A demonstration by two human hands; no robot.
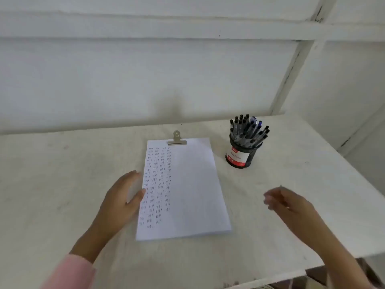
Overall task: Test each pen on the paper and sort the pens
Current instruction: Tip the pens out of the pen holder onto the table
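Observation:
A white sheet of paper (193, 190) lies in the middle of the table under a silver bulldog clip (177, 139). Several columns of short ink strokes fill its left part. A black mesh pen cup (242, 155) with a red and white label stands to the paper's upper right, packed with several dark-capped pens (249, 130). My left hand (120, 197) rests flat on the table with its fingertips and thumb on the paper's left edge. My right hand (289, 203) hovers blurred to the right of the paper, below the cup, fingers loosely curled; no pen is visible in it.
The white table (62, 174) ends at a front edge near the bottom right and a right edge slanting behind the cup. A white plank wall rises right behind the table. A pink sleeve (70, 272) covers my left forearm.

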